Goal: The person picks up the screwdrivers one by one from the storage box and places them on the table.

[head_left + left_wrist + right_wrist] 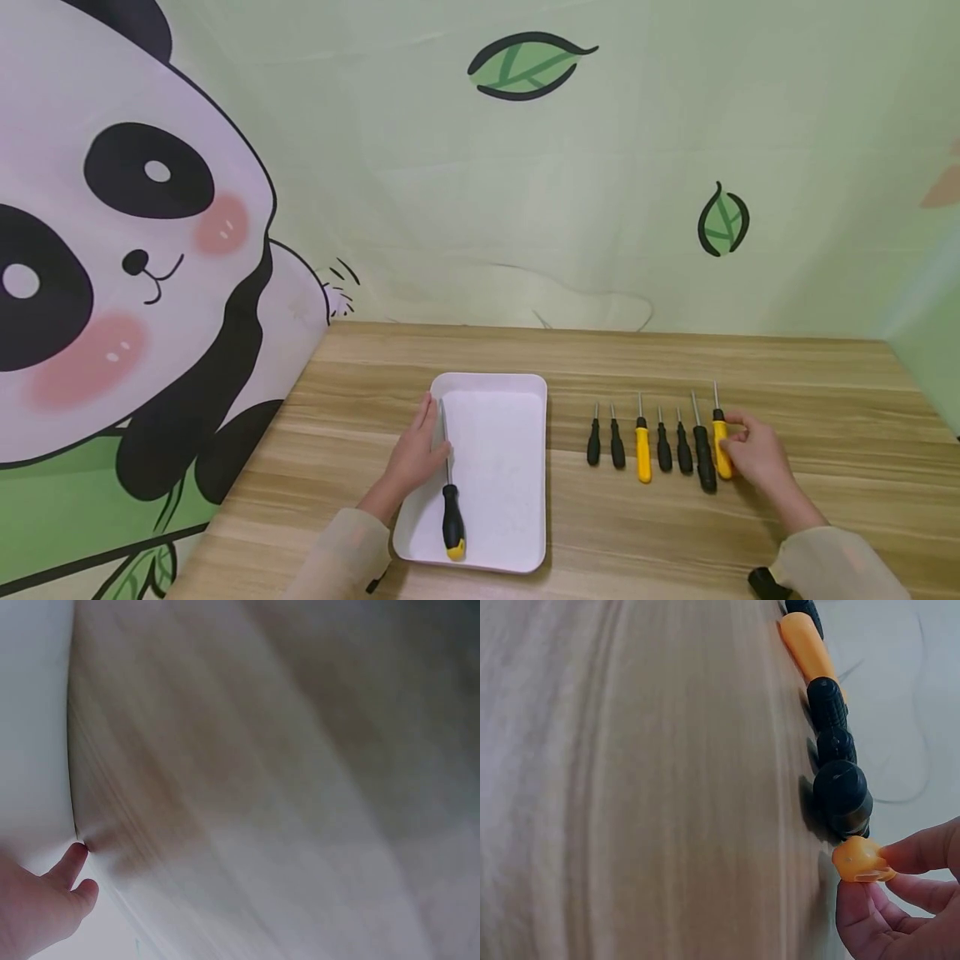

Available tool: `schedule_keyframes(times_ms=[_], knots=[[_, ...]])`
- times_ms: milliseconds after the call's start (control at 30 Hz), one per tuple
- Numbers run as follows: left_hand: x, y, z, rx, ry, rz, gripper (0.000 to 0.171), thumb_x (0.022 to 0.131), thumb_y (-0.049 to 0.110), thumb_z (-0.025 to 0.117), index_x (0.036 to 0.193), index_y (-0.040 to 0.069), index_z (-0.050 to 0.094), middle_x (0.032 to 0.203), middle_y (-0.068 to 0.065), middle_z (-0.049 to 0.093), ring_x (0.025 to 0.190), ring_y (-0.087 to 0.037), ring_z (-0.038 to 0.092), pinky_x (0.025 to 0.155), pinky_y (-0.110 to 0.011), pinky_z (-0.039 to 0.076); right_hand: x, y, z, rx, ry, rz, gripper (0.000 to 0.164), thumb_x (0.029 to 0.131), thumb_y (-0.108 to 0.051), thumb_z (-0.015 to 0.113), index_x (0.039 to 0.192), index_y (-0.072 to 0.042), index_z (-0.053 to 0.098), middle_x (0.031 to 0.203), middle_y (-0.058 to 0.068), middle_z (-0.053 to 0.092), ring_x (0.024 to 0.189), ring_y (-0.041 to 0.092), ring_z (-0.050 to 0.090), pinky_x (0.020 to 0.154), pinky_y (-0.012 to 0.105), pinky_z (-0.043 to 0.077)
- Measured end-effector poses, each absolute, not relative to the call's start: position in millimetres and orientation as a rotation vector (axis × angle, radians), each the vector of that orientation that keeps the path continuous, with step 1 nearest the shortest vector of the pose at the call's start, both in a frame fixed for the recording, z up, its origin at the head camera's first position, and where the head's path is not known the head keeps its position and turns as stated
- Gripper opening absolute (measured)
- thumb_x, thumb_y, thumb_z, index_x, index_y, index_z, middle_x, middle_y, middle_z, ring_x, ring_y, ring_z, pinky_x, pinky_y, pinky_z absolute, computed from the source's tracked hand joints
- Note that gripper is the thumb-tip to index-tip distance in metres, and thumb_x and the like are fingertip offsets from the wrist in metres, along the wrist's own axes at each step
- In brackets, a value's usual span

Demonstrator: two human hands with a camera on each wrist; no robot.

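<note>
At the right end of a row, my right hand (757, 454) pinches the handle of a yellow screwdriver (722, 450) between thumb and fingers. The right wrist view shows the butt of that yellow handle (857, 859) between the fingertips. Close beside it lies a large black screwdriver (703, 458). My left hand (415, 450) rests at the left rim of a white tray (502, 467), its fingers extended along the side. Inside the tray, near that hand, lies a long screwdriver (453, 521) with a black handle and yellow end.
Farther left in the row lie a second yellow screwdriver (642, 450) and several small black screwdrivers (617, 450). They lie on a wood-grain table (600, 533). A pale green backdrop (637, 167) with a panda print rises behind the table.
</note>
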State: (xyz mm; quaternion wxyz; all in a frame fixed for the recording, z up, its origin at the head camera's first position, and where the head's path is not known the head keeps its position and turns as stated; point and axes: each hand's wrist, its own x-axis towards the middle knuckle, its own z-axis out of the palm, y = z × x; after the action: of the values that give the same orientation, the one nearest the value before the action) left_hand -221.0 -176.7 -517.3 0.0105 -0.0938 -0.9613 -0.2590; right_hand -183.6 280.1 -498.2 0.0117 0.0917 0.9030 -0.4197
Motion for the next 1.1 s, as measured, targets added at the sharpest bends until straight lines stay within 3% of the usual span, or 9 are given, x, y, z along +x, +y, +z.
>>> schedule_keyframes(times_ms=[133, 300, 600, 800, 1100], knots=[[-221.3, -176.2, -517.8, -0.296, -2.991, -0.804, 0.071, 0.080, 0.020, 0.054, 0.139, -0.003, 0.020, 0.148, -0.014, 0.015, 0.109, -0.033, 0.050, 0.086, -0.044, 0.043, -182.9, 280.2, -499.5, 0.277, 2.837, -1.265, 0.037, 0.077, 0.001, 0.050, 0.112, 0.014, 0.043, 0.078, 0.026, 0.058, 0.050, 0.011, 0.050, 0.043, 0.023, 0.043], [-221.3, -176.4, -518.2, -0.293, -2.992, -0.813, 0.071, 0.081, 0.020, 0.054, 0.139, -0.002, 0.020, 0.148, -0.014, 0.014, 0.122, -0.033, 0.039, 0.095, -0.045, 0.038, -183.5, 280.5, -500.3, 0.258, 2.846, -1.233, 0.037, 0.077, 0.000, 0.049, 0.111, 0.013, 0.043, 0.078, 0.026, 0.059, 0.047, 0.011, 0.050, 0.043, 0.024, 0.042], [-222.7, -177.7, -519.8, -0.303, -2.992, -0.819, 0.072, 0.080, 0.020, 0.055, 0.139, -0.002, 0.020, 0.148, -0.013, 0.014, 0.121, -0.034, 0.040, 0.094, -0.046, 0.038, -185.1, 281.3, -497.9, 0.299, 2.766, -1.198, 0.041, 0.077, 0.000, 0.047, 0.115, 0.014, 0.041, 0.087, 0.031, 0.056, 0.052, 0.012, 0.051, 0.045, 0.026, 0.044], [-222.9, -177.3, -520.2, -0.304, -2.990, -0.814, 0.072, 0.080, 0.021, 0.055, 0.139, -0.002, 0.020, 0.148, -0.013, 0.014, 0.119, -0.033, 0.043, 0.091, -0.045, 0.040, -185.7, 282.0, -498.0, 0.299, 2.769, -1.178, 0.041, 0.076, 0.000, 0.048, 0.114, 0.014, 0.041, 0.081, 0.026, 0.056, 0.050, 0.013, 0.049, 0.044, 0.026, 0.043], [-222.4, -177.0, -519.7, -0.303, -2.989, -0.818, 0.072, 0.080, 0.021, 0.054, 0.139, -0.002, 0.020, 0.148, -0.013, 0.014, 0.122, -0.033, 0.039, 0.092, -0.046, 0.039, -185.3, 281.4, -495.5, 0.312, 2.735, -1.192, 0.042, 0.075, 0.001, 0.047, 0.115, 0.014, 0.041, 0.086, 0.029, 0.052, 0.050, 0.013, 0.048, 0.044, 0.024, 0.044]])
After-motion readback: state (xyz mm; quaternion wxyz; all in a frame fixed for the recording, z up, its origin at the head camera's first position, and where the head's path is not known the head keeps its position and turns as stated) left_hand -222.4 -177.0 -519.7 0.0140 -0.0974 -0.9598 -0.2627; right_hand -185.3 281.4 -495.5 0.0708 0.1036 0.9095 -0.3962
